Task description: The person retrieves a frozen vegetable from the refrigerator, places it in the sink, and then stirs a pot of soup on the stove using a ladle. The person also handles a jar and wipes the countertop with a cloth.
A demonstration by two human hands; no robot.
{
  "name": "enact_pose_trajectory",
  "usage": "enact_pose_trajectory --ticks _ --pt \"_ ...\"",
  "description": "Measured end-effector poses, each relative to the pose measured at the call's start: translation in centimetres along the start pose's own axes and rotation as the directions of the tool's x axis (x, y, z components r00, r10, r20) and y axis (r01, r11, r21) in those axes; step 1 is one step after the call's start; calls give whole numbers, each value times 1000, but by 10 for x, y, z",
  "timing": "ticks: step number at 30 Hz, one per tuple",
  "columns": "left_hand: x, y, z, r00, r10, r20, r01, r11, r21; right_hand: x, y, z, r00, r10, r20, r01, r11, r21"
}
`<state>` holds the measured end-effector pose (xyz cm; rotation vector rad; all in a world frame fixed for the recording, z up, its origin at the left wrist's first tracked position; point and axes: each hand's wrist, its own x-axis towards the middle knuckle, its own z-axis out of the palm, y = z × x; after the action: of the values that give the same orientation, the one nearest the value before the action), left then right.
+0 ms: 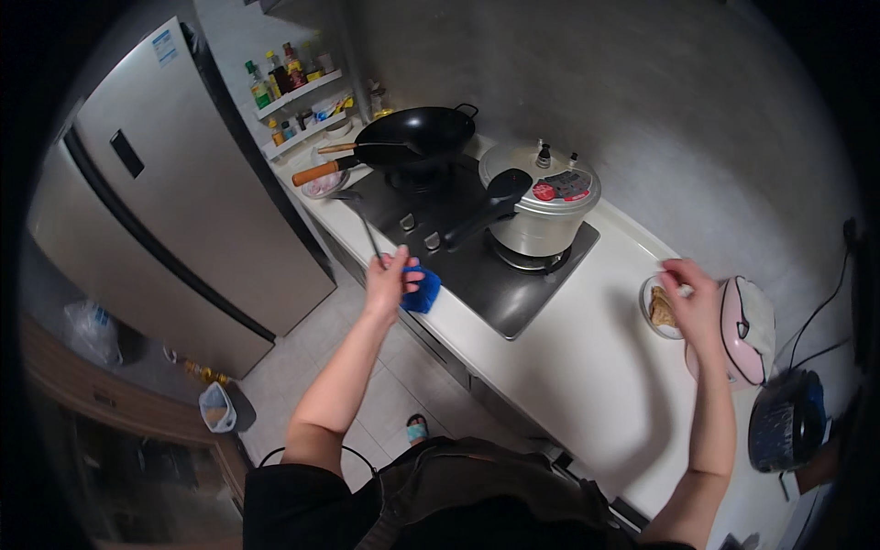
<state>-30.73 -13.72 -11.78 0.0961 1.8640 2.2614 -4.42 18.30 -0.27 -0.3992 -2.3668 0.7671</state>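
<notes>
My left hand (392, 283) grips the thin dark handle of a ladle (371, 234), its head tilted up over the counter edge. A blue cloth (423, 292) lies at the counter's front edge, partly behind my left fingers; whether they touch it is unclear. My right hand (693, 302) hovers over a small dish (646, 313) holding brown food pieces (661, 309). Its fingers are bent towards each other, and a small pale bit (685, 290) shows by them. I cannot tell if it is held.
A black wok (426, 134) with a wooden-handled utensil across it and an aluminium pressure cooker (543, 223) stand on the gas hob (522, 306). Beyond the dish sit a pink appliance (739, 337) and a dark pot (784, 426). A refrigerator (185, 185) rises at left.
</notes>
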Motion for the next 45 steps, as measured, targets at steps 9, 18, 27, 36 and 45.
enact_pose_trajectory --ticks 9,18,27,36,45 --pt "42 -6 43 920 -71 386 146 975 -169 60 -108 238 994 89 -71 -86 995 43" --pt "46 -4 49 838 -68 542 227 946 -231 184 -48 198 900 -66 -432 -159 871 -465" --pt "51 -10 45 837 -65 544 226 945 -235 242 -29 190 932 335 -139 -336 653 -679" --pt "51 -10 45 831 -61 552 231 942 -243 249 -24 192 935 331 -123 -328 684 -652" --pt "50 -6 45 819 -83 567 245 945 -216 249 3 190 909 362 -208 -413 852 -322"
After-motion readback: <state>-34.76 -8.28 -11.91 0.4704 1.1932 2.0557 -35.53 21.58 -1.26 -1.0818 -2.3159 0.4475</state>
